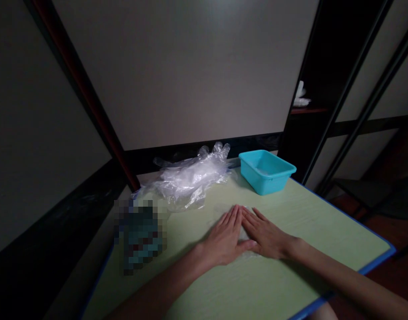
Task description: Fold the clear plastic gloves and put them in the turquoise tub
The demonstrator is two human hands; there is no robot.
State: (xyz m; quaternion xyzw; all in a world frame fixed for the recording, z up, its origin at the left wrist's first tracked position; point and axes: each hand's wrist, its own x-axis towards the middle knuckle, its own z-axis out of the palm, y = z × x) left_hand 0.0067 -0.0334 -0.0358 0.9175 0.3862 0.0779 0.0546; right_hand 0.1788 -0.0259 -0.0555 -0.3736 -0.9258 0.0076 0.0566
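Resting flat on thin clear plastic (244, 234), with fingers of left hand (226, 242) and right hand (266, 234) straight, meeting near the tips, grasping nothing. Sandwiched beneath both against the worktop (204, 289), equally near each (long axis too covered to tell).

Head view from above table (204, 289), facing forward, down.

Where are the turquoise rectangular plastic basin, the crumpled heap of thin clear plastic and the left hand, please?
Turquoise rectangular plastic basin (275, 184): head view, on its outer wall.
Crumpled heap of thin clear plastic (190, 178): head view, on its middle.
Left hand (225, 238): head view, on its back.
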